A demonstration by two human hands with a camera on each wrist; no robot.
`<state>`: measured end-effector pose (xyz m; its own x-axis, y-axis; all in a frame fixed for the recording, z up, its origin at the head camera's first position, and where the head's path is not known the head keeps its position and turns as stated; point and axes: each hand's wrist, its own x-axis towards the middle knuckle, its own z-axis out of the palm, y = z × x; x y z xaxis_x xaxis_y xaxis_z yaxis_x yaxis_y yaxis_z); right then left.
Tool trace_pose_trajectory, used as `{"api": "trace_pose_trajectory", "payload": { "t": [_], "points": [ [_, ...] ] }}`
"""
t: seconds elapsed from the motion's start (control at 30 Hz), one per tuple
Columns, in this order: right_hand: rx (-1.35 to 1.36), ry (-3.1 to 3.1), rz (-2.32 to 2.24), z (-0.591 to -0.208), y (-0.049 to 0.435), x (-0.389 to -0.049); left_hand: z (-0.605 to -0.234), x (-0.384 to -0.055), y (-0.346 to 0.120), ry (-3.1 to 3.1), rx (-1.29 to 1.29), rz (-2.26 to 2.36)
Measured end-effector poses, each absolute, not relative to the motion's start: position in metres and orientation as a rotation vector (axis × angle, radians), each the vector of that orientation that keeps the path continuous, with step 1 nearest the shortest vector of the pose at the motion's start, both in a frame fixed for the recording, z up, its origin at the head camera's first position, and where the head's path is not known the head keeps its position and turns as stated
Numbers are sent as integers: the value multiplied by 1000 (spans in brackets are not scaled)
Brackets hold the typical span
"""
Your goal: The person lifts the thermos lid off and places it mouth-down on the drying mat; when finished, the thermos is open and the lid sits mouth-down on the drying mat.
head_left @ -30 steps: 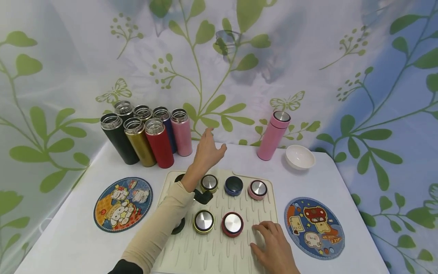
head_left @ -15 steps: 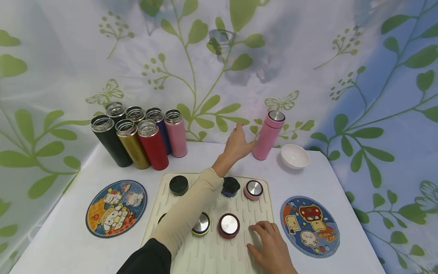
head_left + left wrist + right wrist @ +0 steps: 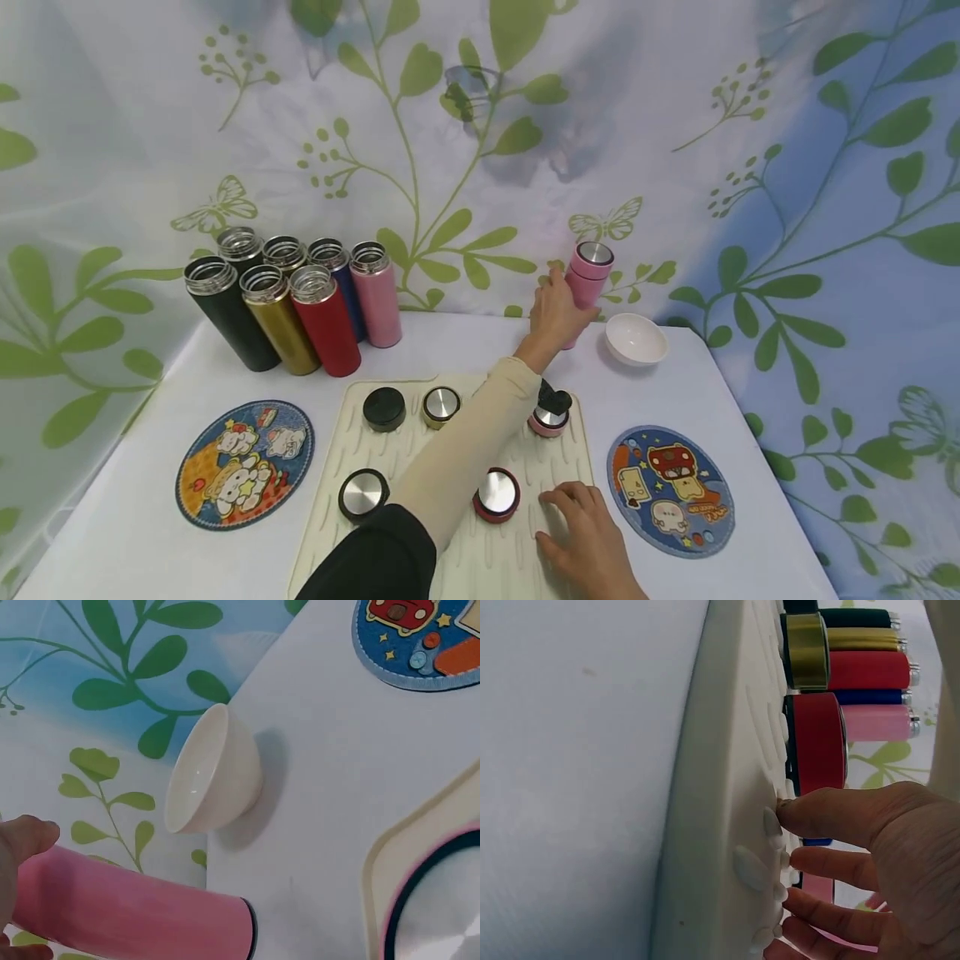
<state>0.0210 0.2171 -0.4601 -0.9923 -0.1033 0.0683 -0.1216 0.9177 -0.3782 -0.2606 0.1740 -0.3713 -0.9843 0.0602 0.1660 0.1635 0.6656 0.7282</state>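
Observation:
My left hand [image 3: 557, 310] is at the closed pink thermos bottle [image 3: 587, 279] at the back right. In the left wrist view, the thumb lies along one side of the pink bottle [image 3: 142, 911] and fingertips show at the other. The bottle stands upright on the table. My right hand [image 3: 588, 537] rests its fingertips on the cream ribbed mat [image 3: 517, 550], holding nothing. Near it sits a red lid [image 3: 497, 494]. Other lids on the mat are pink [image 3: 549, 423], gold [image 3: 441, 407], black [image 3: 384, 409] and silver-topped black [image 3: 363, 494]. My left forearm hides part of the mat.
Several lidless bottles cluster at the back left, among them a red bottle [image 3: 330, 325] and an open pink bottle [image 3: 377, 296]. A white bowl [image 3: 636, 340] stands right of the closed bottle. Round cartoon mats lie left [image 3: 243, 467] and right [image 3: 671, 492]. A leafy curtain [image 3: 450, 167] hangs behind.
My left hand has moved right, from near the open bottles across to the closed pink bottle, and its fingers have come around it. My right hand has stayed on the mat.

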Motion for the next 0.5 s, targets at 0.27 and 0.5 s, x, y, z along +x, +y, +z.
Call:
{"api": "trace_pose_trajectory", "payload": {
  "t": [0.27,0.5],
  "points": [
    [188,-2964,599,-462,216,22,-365,-268,176,-2720,-133,-1171],
    [168,-2980,608,-460,218,24,-367,-265,170,-2778,-163,-1166]
  ]
}}
